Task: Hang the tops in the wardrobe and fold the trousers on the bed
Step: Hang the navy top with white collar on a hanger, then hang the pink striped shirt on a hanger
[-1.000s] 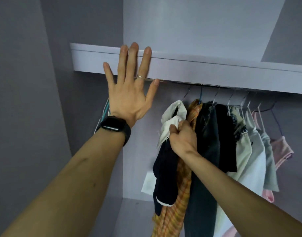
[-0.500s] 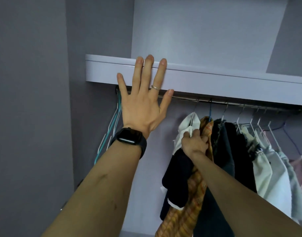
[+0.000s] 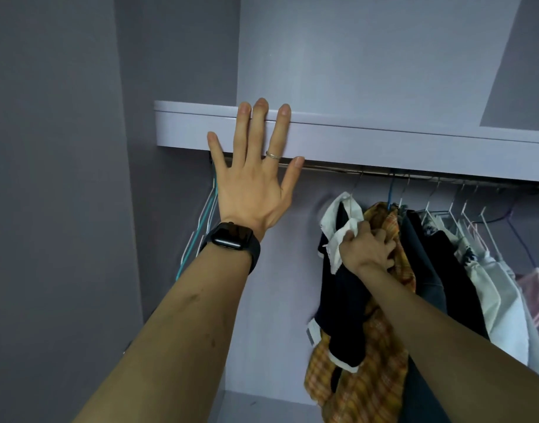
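My left hand (image 3: 252, 175) is spread flat with straight fingers against the front edge of the wardrobe shelf (image 3: 384, 145); a black watch sits on its wrist. My right hand (image 3: 367, 248) grips the white collar of a dark navy top (image 3: 344, 303) that hangs from the metal rail (image 3: 414, 175) under the shelf. Right behind it hangs an orange plaid top (image 3: 362, 386). Its hanger hook is hidden by the collar and my hand.
Several more tops hang to the right: dark ones (image 3: 436, 270), white ones (image 3: 494, 294) and a pink one (image 3: 536, 297). Empty hangers (image 3: 201, 227) dangle at the rail's left end. The grey wardrobe side wall (image 3: 63, 209) stands close on the left.
The view has shifted so the shelf and clothes sit lower and further right in frame. Both hands keep their hold; my right hand stays on the collar.
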### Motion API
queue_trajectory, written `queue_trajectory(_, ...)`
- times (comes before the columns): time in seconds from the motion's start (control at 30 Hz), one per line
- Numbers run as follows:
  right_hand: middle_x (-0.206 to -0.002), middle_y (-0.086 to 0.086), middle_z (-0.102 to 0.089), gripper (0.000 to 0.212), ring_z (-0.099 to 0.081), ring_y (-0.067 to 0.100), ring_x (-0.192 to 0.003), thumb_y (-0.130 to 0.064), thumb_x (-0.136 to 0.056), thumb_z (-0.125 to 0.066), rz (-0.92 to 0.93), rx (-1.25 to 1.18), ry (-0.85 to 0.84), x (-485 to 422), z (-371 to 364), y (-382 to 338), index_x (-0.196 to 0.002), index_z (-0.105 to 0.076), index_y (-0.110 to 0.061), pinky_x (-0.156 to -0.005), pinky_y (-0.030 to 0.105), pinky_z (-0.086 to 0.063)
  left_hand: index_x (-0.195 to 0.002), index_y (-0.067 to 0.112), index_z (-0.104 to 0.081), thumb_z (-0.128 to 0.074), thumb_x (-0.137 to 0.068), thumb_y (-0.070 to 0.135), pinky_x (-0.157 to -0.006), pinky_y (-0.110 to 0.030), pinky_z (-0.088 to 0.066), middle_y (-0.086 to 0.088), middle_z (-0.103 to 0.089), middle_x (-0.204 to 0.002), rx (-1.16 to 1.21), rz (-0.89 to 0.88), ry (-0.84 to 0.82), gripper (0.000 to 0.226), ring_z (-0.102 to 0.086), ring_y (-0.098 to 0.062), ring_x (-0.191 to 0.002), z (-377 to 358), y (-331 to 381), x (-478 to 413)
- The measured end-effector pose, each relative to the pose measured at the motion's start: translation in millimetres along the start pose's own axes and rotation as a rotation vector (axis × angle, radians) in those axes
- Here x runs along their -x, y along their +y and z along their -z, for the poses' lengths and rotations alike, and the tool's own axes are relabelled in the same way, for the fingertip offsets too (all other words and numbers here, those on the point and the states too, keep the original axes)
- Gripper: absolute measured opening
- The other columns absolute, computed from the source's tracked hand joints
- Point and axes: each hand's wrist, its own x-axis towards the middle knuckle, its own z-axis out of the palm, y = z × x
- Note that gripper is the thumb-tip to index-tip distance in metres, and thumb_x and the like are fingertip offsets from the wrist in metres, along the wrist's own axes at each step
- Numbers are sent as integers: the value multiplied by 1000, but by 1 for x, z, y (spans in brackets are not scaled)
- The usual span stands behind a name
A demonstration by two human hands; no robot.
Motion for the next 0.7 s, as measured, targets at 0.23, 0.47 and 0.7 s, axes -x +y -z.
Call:
queue_trajectory(0.23,-153,16,-38,67,-30,43,-141,-54,-96,-44,-70,-80,-253,13,16,10,-149,-33,-15,-113,50,-32,-161,25,-2,-28,-105,56,-117,-69,-12,-8,-2,-169,-19,14,-154,70,2,-28,-156,15,-1,4)
queue_trajectory(0.47,-129,-1,-61,37,-58,19,-119,-36,-94,-67,-198,-583,-344,130,117,20,-126,-55,-23,-108,41,-44,-159,33,14,-55,-90,35,-120,-65,-6,-5,20,-167,120,230,-471,97,11,-30,-155,69,46,2)
queue_trajectory(0.7,-113,-16,-63,22,-58,6,-108,-26,-98,-64,113,-462,-172,245,212,78,-120,-63,-24,-97,21,-43,-161,29,-16,-56,-96,32,-123,-58,-10,-1,-12,-168,486,262,-803,76,-8,-27,-154,140,153,108)
